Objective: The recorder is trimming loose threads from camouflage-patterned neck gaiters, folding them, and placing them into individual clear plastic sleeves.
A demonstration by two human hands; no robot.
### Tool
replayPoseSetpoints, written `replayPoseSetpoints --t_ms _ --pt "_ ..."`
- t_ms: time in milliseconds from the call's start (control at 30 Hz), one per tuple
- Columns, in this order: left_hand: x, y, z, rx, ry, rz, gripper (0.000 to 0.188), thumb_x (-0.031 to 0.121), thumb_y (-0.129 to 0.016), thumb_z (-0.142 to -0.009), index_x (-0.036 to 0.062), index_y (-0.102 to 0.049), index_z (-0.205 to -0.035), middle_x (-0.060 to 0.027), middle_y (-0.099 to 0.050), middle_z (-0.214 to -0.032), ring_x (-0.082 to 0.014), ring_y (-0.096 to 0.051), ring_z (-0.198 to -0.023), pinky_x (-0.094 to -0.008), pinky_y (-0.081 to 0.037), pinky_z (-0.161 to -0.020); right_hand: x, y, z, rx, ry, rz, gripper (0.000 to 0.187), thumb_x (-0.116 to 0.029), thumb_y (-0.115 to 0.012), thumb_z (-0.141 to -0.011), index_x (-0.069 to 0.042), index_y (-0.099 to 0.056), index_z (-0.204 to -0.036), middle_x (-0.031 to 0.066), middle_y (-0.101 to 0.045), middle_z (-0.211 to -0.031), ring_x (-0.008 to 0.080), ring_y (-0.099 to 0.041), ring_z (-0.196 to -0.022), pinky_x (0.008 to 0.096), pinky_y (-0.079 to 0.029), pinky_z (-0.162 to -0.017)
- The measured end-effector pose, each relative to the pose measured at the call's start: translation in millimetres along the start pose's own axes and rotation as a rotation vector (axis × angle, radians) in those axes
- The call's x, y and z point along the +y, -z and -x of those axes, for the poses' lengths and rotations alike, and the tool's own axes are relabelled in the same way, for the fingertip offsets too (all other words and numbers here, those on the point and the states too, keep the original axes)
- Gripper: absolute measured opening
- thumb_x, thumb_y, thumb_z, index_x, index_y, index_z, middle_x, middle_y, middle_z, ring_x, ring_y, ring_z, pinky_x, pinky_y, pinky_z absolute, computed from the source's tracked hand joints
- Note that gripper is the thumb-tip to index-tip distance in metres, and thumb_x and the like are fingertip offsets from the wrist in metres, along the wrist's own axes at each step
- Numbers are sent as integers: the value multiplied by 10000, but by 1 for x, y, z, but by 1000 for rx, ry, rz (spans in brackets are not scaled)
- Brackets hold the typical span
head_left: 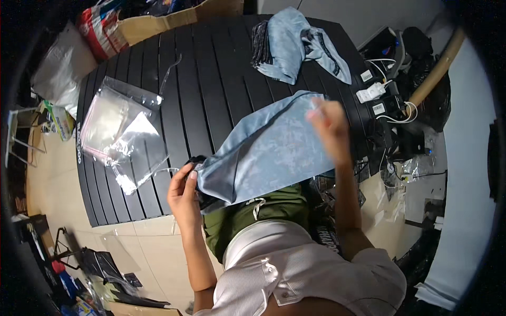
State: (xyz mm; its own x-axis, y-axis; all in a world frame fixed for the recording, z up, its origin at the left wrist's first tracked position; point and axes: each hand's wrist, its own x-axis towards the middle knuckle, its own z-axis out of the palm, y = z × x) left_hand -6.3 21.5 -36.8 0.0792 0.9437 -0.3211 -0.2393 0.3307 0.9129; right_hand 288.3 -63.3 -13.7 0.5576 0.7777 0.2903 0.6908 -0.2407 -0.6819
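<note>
A long, tapering piece of light blue mottled cloth (274,152) stretches across the near side of the table and partly over my lap. Its narrow left end has a dark edge, where the thumb and fingers of my left hand (184,192) are closed on it. My right hand (331,126) is at the cloth's wide right end. Its fingers look curled, but motion smears them, so their grip is unclear. Farther back lies a heap of similar blue cloth (290,47) with dark trim, beside a dark folded stack (260,45).
Clear plastic bags (124,126) lie on the left of the black slatted table (211,68). Along the right edge are a white power adapter (371,93), cables and small black boxes. A cardboard box (158,23) stands behind the table, with a red and white bag (103,31) beside it.
</note>
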Motion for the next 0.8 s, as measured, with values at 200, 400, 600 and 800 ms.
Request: replayPoseSetpoints --t_ms 200,400,600,800 --pt "1 12 -10 -333 137 83 591 -128 -569 -740 3 -387 -1287 -11 -563 -906 -45 -504 -719 -162 -412 -627 147 14 -64 254 -278 150 354 -274 -676 -772 -13 -490 -621 -19 -422 -577 70 -373 -579 244 -336 -544" --pt "10 10 -7 -510 158 292 772 -180 -576 -693 68 -280 -1362 -69 -586 -1046 -67 -566 -800 -185 -455 -646 177 30 -81 -108 -388 53 361 -308 -692 -737 -49 -503 -573 -9 -475 -543 95 -442 -530 260 -334 -515" --pt "10 18 -10 -510 90 198 816 -180 -605 -662 65 -276 -1368 -61 -549 -1082 -44 -524 -735 -158 -414 -608 139 29 -77 -145 -502 -177 225 -258 -662 -774 -93 -525 -704 -69 -378 -519 40 -306 -374 213 -236 -340" --pt "47 30 -34 -362 -118 81 693 -49 -622 -715 23 -330 -1339 95 -304 -645 -4 -333 -534 -138 -310 -513 99 66 -87 -216 -427 -447 164 -225 -573 -857 -93 -500 -793 -67 -343 -508 47 -280 -367 207 -241 -350"
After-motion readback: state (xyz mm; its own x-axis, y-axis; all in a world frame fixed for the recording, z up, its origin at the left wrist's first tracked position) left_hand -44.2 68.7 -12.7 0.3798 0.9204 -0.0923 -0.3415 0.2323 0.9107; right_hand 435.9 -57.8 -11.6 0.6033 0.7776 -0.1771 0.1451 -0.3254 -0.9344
